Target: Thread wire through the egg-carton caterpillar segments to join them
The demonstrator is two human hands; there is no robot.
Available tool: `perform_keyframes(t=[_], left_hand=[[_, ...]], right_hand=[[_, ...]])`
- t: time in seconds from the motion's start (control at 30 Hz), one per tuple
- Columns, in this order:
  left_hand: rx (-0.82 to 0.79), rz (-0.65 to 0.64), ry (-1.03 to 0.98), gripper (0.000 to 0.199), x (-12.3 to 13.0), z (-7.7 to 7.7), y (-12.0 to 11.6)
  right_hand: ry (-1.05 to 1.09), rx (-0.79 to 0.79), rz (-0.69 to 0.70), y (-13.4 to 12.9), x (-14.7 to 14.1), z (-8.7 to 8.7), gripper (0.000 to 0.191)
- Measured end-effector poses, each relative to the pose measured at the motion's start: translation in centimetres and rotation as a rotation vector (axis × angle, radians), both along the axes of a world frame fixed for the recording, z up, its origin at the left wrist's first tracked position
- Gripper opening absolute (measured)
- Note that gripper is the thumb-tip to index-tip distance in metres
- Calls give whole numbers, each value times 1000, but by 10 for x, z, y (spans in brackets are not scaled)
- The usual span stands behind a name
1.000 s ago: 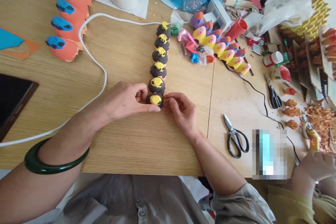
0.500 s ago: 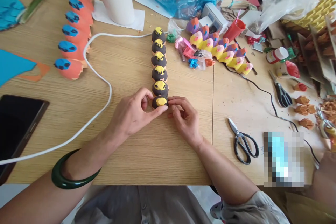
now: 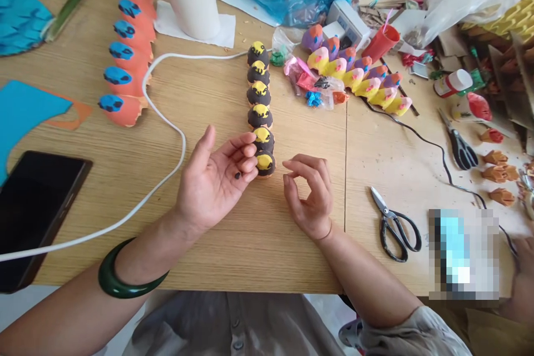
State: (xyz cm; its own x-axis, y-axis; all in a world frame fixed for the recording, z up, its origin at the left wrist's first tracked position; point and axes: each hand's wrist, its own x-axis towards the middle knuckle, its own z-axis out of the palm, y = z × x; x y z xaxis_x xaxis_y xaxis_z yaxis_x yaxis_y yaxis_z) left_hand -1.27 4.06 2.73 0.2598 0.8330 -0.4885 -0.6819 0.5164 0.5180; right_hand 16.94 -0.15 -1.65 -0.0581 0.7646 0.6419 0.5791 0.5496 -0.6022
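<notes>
A row of dark brown domed shapes (image 3: 260, 117) with yellow tops and black marks runs away from me on the wooden table. My left hand (image 3: 214, 178) is turned palm up at its near left side, the fingertips beside the nearest two domes. A small black clay-like bit (image 3: 237, 176) rests against its half-curled fingers, the thumb standing apart. On the right of the row, my right hand (image 3: 309, 192) hovers with thumb and forefinger curved toward each other and a small gap between the tips. Nothing shows between them. The nearest dome (image 3: 264, 162) has a yellow top with little black on it.
Orange domes with blue tops (image 3: 125, 75) and a phone (image 3: 39, 206) lie left, near a white cable (image 3: 179, 144). Black-handled scissors (image 3: 394, 228) lie right. Yellow-and-pink domes (image 3: 354, 80), clay packets (image 3: 311, 80) and a white roll (image 3: 189, 0) stand farther back. Another person's hand (image 3: 523, 272) is at far right.
My left hand has left the nearest dome and turned palm up, exposing the black bit. My right hand has drawn back to the right from the row. The view has shifted slightly.
</notes>
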Motion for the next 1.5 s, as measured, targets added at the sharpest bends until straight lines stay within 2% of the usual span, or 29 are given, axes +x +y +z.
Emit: perform_keyframes(t=[0.13, 0.3, 0.43, 0.53, 0.63, 0.7, 0.8, 0.87, 1.07, 1.2, 1.4, 1.5], left_hand=[[38, -20, -49, 71, 5, -2, -8], [224, -165, -78, 61, 8, -6, -21], [347, -218, -41, 59, 9, -7, -27], [452, -162, 148, 53, 9, -8, -30], [529, -58, 498, 27, 8, -9, -32], [564, -115, 605, 23, 8, -9, -33], [620, -270, 582, 23, 8, -8, -34], [655, -312, 599, 17, 8, -8, -33], [653, -314, 643, 33, 6, -8, -31], [663, -318, 658, 31, 7, -9, -30], [862, -182, 960, 25, 7, -7, -30], [859, -187, 918, 27, 8, -7, -30]], right_hand=[[-185, 144, 31, -3, -3, 8, 27], [-322, 192, 37, -8, -8, 8, 25], [-341, 206, 62, -11, -11, 7, 19], [-286, 189, 49, -10, -9, 10, 7], [-233, 188, -2, -9, -5, 14, 9], [-224, 199, -37, -8, -3, 15, 12], [-233, 193, -53, -8, 0, 15, 13], [-230, 172, -44, -7, 1, 13, 15], [-128, 129, 29, -4, 3, 9, 20], [-122, 110, 54, -3, 2, 8, 20], [-115, 101, 42, -1, 0, 8, 18], [-105, 99, 45, -1, 1, 7, 16]])
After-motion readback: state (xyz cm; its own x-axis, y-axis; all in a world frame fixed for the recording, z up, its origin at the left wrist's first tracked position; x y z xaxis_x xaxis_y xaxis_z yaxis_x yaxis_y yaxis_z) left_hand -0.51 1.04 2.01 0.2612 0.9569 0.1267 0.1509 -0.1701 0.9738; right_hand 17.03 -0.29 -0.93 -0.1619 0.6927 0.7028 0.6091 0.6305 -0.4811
